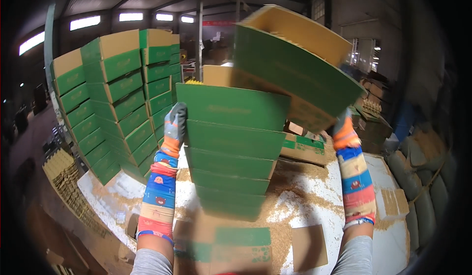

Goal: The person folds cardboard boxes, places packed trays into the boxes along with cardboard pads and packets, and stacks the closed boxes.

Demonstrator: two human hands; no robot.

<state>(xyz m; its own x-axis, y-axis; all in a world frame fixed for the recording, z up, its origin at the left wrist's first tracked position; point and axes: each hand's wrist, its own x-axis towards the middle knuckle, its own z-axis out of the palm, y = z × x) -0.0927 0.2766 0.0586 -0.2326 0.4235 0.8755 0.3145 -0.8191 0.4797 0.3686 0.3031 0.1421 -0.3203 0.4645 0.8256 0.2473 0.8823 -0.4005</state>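
Note:
My right hand, in a grey and orange work glove, grips the lower right corner of a green and tan cardboard box. That box is open at the top, tilted and blurred, with its left part above or behind the stack; I cannot tell if they touch. Against the left side of the top green carton of a tall stack lies my gloved left hand; its fingers are partly hidden. Several green cartons make up this stack, directly before me. Both forearms wear colourful patterned sleeves.
Tall stacks of green boxes stand at left, near piled egg trays. Wood shavings litter the white table, where flat cardboard and a green-printed box lie. Full sacks line the right.

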